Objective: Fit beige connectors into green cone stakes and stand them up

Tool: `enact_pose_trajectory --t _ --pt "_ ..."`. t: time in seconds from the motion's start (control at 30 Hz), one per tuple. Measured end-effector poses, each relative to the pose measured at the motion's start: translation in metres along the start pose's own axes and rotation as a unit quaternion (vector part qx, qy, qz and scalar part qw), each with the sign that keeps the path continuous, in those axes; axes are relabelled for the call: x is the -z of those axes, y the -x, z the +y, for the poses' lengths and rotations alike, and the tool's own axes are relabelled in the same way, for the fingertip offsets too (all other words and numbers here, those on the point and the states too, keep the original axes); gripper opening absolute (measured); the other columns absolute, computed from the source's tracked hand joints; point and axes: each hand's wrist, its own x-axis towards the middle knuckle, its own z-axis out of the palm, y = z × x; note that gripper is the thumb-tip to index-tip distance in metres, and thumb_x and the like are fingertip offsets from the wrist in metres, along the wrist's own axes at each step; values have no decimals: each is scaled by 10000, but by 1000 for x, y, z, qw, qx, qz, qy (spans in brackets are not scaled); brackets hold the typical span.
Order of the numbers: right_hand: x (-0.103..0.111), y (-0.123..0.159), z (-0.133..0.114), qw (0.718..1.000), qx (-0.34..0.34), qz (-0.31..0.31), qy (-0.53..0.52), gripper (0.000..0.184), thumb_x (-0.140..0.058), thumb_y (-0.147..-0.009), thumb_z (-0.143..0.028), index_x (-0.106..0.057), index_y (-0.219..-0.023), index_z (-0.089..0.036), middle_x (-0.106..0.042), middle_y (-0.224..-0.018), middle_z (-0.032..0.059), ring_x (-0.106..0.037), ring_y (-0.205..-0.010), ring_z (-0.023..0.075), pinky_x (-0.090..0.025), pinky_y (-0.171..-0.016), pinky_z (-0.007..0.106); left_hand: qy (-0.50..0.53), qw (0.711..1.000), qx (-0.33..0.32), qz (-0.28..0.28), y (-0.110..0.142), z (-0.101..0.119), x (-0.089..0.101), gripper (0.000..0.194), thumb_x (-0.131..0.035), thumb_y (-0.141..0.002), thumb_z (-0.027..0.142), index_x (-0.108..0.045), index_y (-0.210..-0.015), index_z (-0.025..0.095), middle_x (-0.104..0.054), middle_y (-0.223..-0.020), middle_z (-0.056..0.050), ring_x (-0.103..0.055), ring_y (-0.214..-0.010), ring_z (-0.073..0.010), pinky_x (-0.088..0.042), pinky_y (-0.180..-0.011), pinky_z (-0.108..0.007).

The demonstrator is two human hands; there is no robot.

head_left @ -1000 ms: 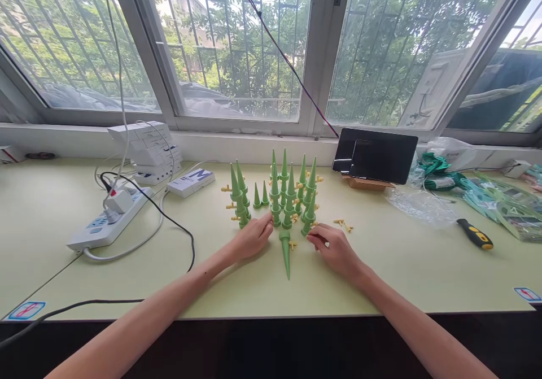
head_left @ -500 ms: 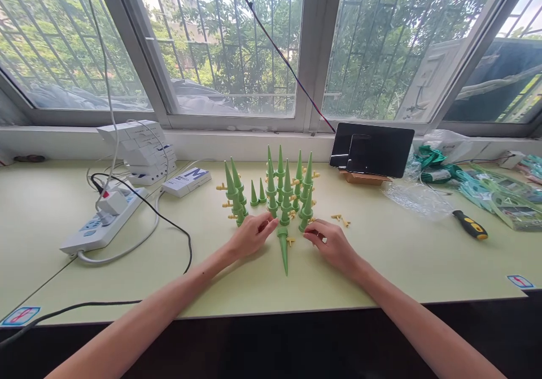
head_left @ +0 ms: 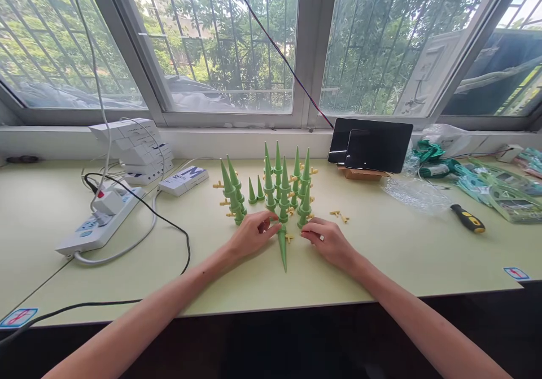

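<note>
A green plastic watering spike (head_left: 283, 250) lies on the table, its point toward me. My left hand (head_left: 255, 231) is closed, with thumb and fingertips at the wide end of this spike. A small yellow valve (head_left: 289, 238) sits beside the spike's wide end. To the right, my right hand (head_left: 329, 241) is closed in a pinch near the foot of a front stack of spikes (head_left: 304, 209); whatever is between its fingertips is hidden. Behind both hands stand several more nested stacks of green spikes (head_left: 270, 181), with yellow valves sticking out sideways.
Loose yellow valves (head_left: 340, 216) lie right of the stacks. Two small spikes (head_left: 252, 191) stand behind. A power strip (head_left: 95, 226) with cables and white boxes (head_left: 138, 150) occupy the left. Rightward are a tablet (head_left: 376, 144), a screwdriver (head_left: 467, 219) and plastic bags (head_left: 486, 184).
My left fingertips have come slightly closer to the wide end of the lying spike. My right hand's fingers have drawn closer together. The whole view has shifted a little.
</note>
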Motion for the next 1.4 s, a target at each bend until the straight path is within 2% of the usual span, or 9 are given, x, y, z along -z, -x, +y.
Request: enact_pose_trajectory --t 0.17,0.43,0.6,0.7,1.0,1.4 --pt "-1 1 3 999 1 -31 -13 161 -595 -926 -236 -730 -844 -206 -654 -858 52 -609 -741 170 -502 -686 292 -9 1000 -4 -25 -1 -1 -3 325 -566 -897 438 -692 -1051 181 -561 -755 -2 -430 -557 -99 -379 -582 -248" --pt "-2 2 3 999 1 -42 -25 170 -590 -912 -194 -753 -944 -231 -675 -947 65 -644 -834 193 -541 -759 324 4 999 13 -34 -1 -4 -5 358 -566 -883 481 -719 -999 178 -547 -759 -11 -446 -569 -106 -378 -564 -248" --pt "-3 3 5 999 19 -44 -17 250 -521 -919 -129 -746 -978 -222 -667 -962 74 -640 -841 189 -541 -741 320 17 999 13 -40 -1 -4 -6 328 -560 -895 451 -702 -978 167 -538 -762 -9 -430 -570 -103 -368 -555 -246" --pt "-3 3 5 999 22 -42 -9 243 -511 -931 -146 -737 -982 -220 -670 -963 79 -643 -836 192 -544 -742 327 27 999 10 -40 -1 -3 -5 317 -548 -902 437 -698 -965 165 -537 -767 -14 -426 -576 -105 -367 -550 -247" --pt "-2 3 3 999 -9 -35 18 164 -527 -947 -183 -690 -950 -204 -683 -873 58 -631 -755 181 -522 -717 312 50 998 12 -47 -1 -6 -4 306 -544 -907 436 -694 -946 172 -534 -817 -20 -415 -557 -93 -382 -548 -251" --pt "-1 3 -1 999 -36 -22 24 188 -461 -972 -188 -594 -840 -201 -622 -711 14 -566 -632 159 -438 -633 283 106 993 9 -42 1 -3 -4 252 -555 -914 402 -669 -945 180 -491 -874 -25 -458 -642 -100 -423 -532 -218"
